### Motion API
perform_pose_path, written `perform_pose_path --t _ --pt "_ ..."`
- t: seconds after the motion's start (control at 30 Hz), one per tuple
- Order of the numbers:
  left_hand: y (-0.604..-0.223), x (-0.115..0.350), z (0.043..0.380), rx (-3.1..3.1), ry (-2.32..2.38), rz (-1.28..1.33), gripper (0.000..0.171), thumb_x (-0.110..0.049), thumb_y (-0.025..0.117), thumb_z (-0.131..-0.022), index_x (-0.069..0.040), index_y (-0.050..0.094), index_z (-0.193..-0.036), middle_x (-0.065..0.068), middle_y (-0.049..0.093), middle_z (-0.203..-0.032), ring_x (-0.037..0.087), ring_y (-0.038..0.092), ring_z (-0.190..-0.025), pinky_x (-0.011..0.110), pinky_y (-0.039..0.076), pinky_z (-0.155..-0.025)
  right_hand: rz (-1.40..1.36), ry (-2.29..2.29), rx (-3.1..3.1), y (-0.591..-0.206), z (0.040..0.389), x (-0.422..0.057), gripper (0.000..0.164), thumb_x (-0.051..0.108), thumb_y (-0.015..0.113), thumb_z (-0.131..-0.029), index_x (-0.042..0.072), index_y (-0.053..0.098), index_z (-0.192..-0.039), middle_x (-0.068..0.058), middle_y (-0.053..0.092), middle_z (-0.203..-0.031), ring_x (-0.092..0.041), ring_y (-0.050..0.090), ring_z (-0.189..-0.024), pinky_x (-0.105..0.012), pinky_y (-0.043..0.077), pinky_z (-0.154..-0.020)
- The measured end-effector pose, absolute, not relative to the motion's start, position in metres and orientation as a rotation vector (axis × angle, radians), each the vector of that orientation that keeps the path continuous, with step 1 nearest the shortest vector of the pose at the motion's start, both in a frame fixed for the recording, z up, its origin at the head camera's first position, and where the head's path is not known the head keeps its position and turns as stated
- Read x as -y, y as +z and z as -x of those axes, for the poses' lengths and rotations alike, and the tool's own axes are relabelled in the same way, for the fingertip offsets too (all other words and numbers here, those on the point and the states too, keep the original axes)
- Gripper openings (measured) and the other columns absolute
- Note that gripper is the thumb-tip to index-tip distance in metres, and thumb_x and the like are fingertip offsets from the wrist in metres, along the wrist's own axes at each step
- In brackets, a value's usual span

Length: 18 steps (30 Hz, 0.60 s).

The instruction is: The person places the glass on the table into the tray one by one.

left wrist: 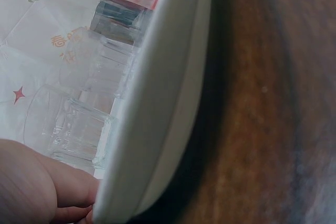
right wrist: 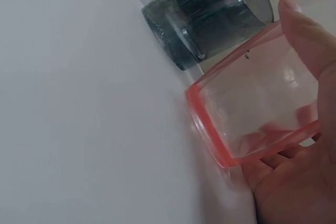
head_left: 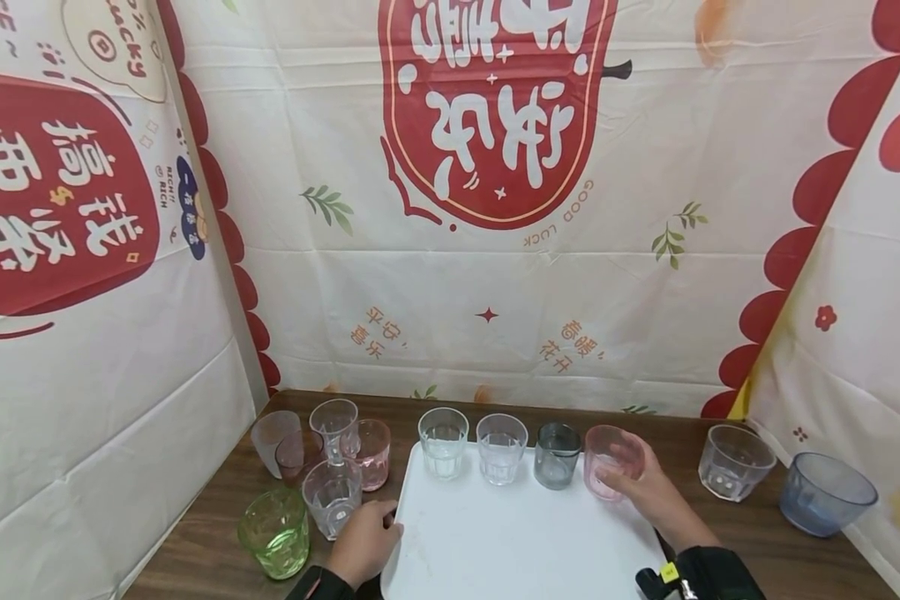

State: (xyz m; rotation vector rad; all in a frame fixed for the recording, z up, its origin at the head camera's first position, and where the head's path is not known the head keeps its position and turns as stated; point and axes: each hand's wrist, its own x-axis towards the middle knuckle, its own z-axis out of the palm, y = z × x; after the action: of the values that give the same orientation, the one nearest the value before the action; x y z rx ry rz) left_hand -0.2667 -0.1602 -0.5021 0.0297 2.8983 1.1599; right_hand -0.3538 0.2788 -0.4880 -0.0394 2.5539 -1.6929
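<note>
A printed cloth [head_left: 495,275] with red emblems and scalloped borders fills the upper part of the head view and runs down both sides. Beneath it a brown wooden table [head_left: 202,567] spans the bottom of the frame, and a white tray [head_left: 521,542] takes up the lower centre. The right hand [head_left: 656,489], lower right of centre, is grasping a pink glass [head_left: 602,450], thumb on one side and fingers round the other; the glass is upright at the tray's upper right corner. The left hand [head_left: 363,542], lower left of centre, pinches the tray's left edge. At lower right are a blue glass [head_left: 821,504] and a clear glass [head_left: 733,471]; at lower left, a green glass [head_left: 276,537] near a cluster of clear and pinkish glasses [head_left: 333,496]. Two clear tumblers [head_left: 443,450] and a smoky grey glass [head_left: 557,462] stand along the tray's top edge.
</note>
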Motion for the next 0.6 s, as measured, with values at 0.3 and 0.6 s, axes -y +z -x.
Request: perform_pose_path --t 0.3,0.6 --pt "-0.5028 0.1601 0.2671 -2.892 1.163 -0.043 0.034 -0.010 0.068 -0.092 0.007 0.067 -0.122 0.003 0.056 -0.083 0.019 0.050 -0.074 0.040 0.043 -0.068 0.035 -1.695 -2.562 -0.4911 0.3553 -0.2788 0.106 0.033 0.076 -0.092 0.006 -0.001 -0.159 -0.028 0.025 -0.158 -0.047 0.028 -0.142 -0.061 0.033 -0.112" --pt "-0.5040 0.1596 0.2683 -2.907 1.165 -0.043 0.034 -0.009 0.067 -0.091 0.007 0.068 -0.120 0.002 0.055 -0.080 0.019 0.050 -0.073 0.039 0.042 -0.067 0.034 -1.685 -2.572 -0.4864 0.3526 -0.2797 0.111 0.032 0.077 -0.091 0.006 -0.005 -0.160 -0.028 0.023 -0.159 -0.048 0.021 -0.146 -0.062 0.025 -0.114"
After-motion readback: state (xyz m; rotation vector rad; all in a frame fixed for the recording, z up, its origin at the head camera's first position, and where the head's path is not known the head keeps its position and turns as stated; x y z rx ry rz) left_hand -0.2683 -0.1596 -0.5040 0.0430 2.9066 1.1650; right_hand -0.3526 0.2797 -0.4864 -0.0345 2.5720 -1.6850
